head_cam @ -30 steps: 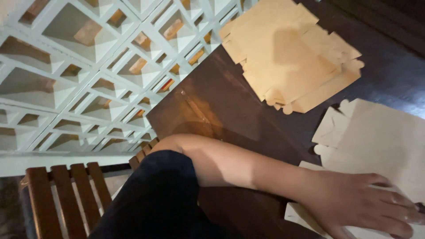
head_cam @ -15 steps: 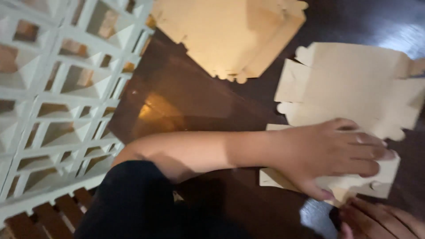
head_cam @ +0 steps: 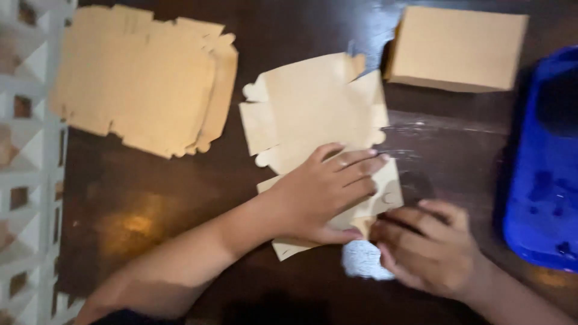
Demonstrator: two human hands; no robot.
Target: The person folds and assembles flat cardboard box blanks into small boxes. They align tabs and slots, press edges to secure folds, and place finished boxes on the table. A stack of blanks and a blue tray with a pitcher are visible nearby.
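Leftmost, a white lattice screen ran down the edge of the view, beside a dark wooden table. On the table's left part lay a stack of flat tan cardboard blanks, well apart from the hands. Nearer the middle lay a single unfolded box blank, and just below it, partly overlapping, a second flat blank. The left hand lay open on that lower blank, palm down and fingers spread, pressing it against the table. Just to its right, the right hand touched the blank's right edge with curled fingers; whether it pinched the card or merely rested there could not be told through the blur. Farther back stood a folded cardboard box. At the far right sat a blue plastic container.
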